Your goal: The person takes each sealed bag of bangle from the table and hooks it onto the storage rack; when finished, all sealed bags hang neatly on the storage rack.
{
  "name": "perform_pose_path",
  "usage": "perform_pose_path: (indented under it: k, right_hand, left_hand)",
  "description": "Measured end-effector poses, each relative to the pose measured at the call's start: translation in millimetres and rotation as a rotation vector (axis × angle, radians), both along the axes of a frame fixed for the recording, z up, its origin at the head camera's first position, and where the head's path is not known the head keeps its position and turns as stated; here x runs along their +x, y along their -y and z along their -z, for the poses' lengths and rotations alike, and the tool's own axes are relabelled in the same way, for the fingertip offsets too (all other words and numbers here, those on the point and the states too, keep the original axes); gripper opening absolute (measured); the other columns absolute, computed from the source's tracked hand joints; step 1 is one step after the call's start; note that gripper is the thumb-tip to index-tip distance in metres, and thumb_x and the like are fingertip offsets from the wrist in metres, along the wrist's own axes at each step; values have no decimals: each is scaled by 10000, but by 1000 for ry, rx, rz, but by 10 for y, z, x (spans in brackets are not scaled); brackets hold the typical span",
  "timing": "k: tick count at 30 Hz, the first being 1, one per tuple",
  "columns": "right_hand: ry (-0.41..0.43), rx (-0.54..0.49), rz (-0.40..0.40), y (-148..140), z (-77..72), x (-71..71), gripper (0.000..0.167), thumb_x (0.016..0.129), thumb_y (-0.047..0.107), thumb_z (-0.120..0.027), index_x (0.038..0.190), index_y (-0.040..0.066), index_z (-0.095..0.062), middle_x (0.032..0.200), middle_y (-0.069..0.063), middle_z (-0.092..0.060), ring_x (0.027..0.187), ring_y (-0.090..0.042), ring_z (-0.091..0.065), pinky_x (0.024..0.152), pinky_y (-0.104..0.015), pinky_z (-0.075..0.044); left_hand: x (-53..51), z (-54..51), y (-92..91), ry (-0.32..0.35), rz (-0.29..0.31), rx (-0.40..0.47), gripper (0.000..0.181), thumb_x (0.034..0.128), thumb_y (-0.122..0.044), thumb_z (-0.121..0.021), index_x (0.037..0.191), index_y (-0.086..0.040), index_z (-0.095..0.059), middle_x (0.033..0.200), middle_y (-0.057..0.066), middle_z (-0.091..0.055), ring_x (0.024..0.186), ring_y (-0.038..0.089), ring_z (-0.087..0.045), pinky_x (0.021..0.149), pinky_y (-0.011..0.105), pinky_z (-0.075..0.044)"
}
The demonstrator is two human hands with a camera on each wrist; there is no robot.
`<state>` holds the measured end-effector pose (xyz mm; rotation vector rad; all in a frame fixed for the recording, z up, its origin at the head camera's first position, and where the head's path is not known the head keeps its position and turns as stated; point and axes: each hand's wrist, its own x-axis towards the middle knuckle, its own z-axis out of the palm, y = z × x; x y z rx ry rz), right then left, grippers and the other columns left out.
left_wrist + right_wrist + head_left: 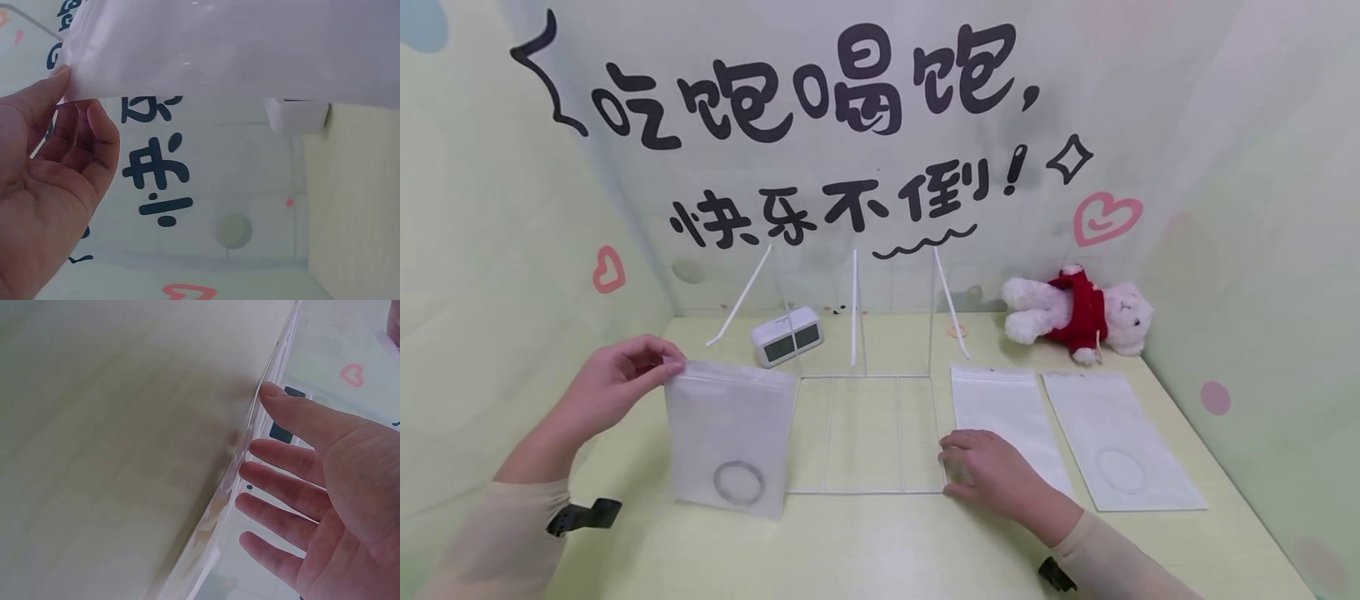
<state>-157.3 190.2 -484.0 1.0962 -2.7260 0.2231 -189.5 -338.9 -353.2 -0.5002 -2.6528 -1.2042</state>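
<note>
Head view: looks forward and down over tabletop (865,550); widest. Left-wrist view: close on left grip (53,181), rolled sideways, facing wall (250,169); shares dark lettering (156,164) with head view. Right-wrist view: close on palm side of right grip (350,481), tilted, tabletop filling frame left.

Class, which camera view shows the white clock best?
The head view: the clock shows nearly whole, front and top. The left wrist view catches one white end; the right wrist view, only dark parts of its front.
</note>
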Motion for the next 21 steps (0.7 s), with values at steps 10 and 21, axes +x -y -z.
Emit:
perform_pose_path:
  k: [10,21]
  right_hand:
    - [-21,-8,-12,-13,11,-4,364,792,338,-866,1063,110,-777,1224,-54,-735,1172,-259,-675,990,-454,-571]
    - [-26,-10,-18,-5,42,-15,367,791,337,-865,1067,113,-777,1226,-58,-734,1167,-259,-677,992,-453,-570]
  left_hand:
    - [251,-366,-232,-161,112,65,219,915,131,-673,1047,-44,-677,980,-52,-684,783,72,-636,670,146,-546]
    - [286,-625,-155,-231,243,280,265,856,265,-617,1048,88,-665,991,32,-700,759,106,-632,638,136,-538]
